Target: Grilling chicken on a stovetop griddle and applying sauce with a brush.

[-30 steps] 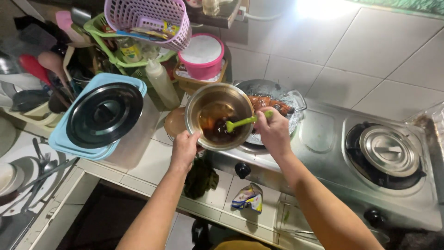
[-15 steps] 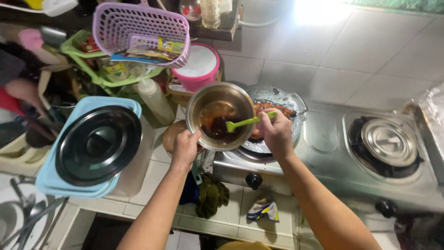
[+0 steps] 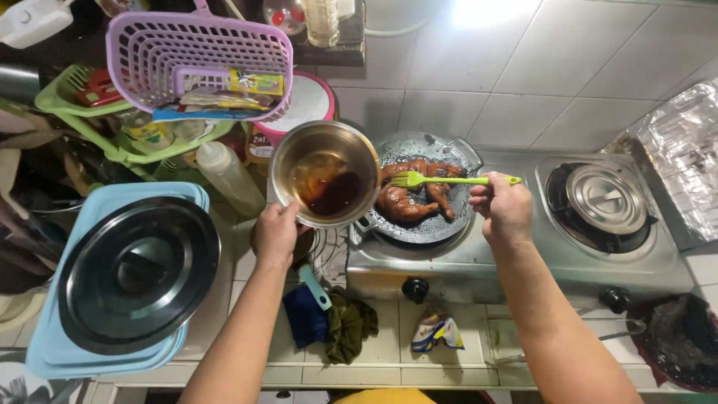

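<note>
White wall tiles back a cramped kitchen counter, seen from the head camera looking straight down. At the centre sits a steel two-burner gas stove. On its burner towards nine o'clock rests a dark pan holding a browned, glazed piece of meat.

The left hand is closed around the rim of a metal bowl, gripping it at the bowl's six o'clock edge; the bowl is held tilted above the counter, just at nine o'clock of the pan, with dark sauce pooled inside.

The right hand is closed on the handle of a green basting brush, which lies level, bristles pointing to nine o'clock and hovering over the meat.

At three o'clock of the pan, a round steel lid covers the second burner. At nine o'clock of the frame stands a blue tray bearing a dark pot lid. At eleven o'clock hangs a purple plastic basket. Below the stove, at six o'clock, lie crumpled blue and green cloths.
</note>
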